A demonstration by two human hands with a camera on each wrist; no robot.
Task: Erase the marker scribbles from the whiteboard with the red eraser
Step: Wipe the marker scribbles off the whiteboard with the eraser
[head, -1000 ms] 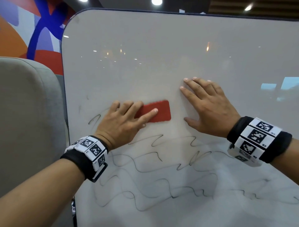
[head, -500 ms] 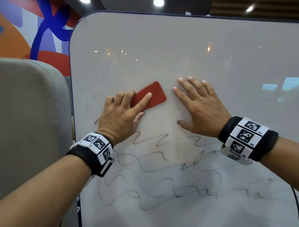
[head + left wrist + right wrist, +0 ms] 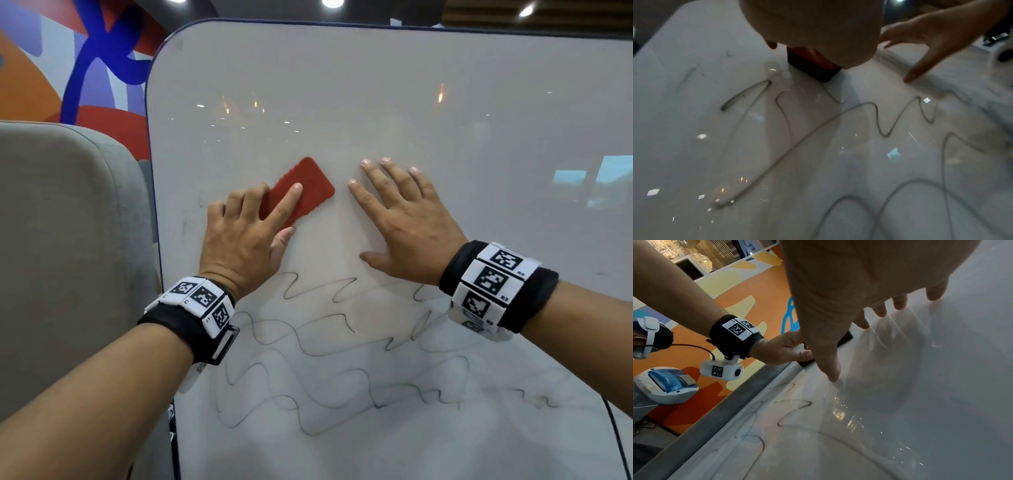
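The red eraser [image 3: 305, 186] lies tilted on the whiteboard [image 3: 376, 102], its far end pointing up and right. My left hand [image 3: 246, 236] grips it, fingers laid over its top and thumb against its lower edge. In the left wrist view the eraser [image 3: 812, 65] shows under my palm, just above the top scribble line. My right hand [image 3: 404, 219] rests flat on the board to the eraser's right, fingers spread. Black wavy marker scribbles [image 3: 325, 353] cover the board below both hands. The area above the hands looks wiped.
A grey padded panel [image 3: 68, 240] stands against the board's left edge [image 3: 150, 171]. Behind it is a colourful wall [image 3: 85, 68]. A white and blue device [image 3: 666, 384] sits lower down beyond that edge.
My left hand has turned the eraser from level to a diagonal and slid it slightly up and left. The right hand has stayed flat in place.
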